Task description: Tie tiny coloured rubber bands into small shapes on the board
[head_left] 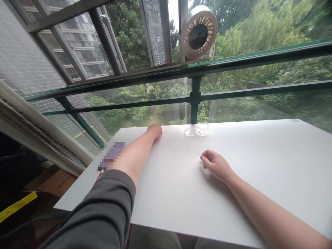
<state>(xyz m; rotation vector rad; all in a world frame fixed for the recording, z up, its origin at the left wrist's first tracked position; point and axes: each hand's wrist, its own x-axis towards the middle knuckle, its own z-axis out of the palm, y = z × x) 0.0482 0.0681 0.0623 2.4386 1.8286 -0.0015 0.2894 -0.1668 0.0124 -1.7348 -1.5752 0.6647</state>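
Observation:
My right hand [214, 164] is just above the middle of the white table, thumb and fingers pinched together. A thin, pale, needle-like stick [198, 153] pokes out leftward from its fingertips. Just left of that tip lies a small, faint pinkish ring [187, 152]. Near the table's far edge, my left hand [155, 131] is curled closed with its knuckles up; whatever its fingertips hold or touch is hidden, apart from a faint reddish tint beneath. Between and beyond the hands stand a clear round dish [202, 129] and a shallower clear dish or lid [189, 132].
The white table [272, 166] ends at a green railing [135, 105] before the windows. A blurred-out purple rectangular object [112, 155] lies beside my left forearm, with something red below it. A round fan [199, 33] is at the window. A cardboard box [54, 183] sits lower left.

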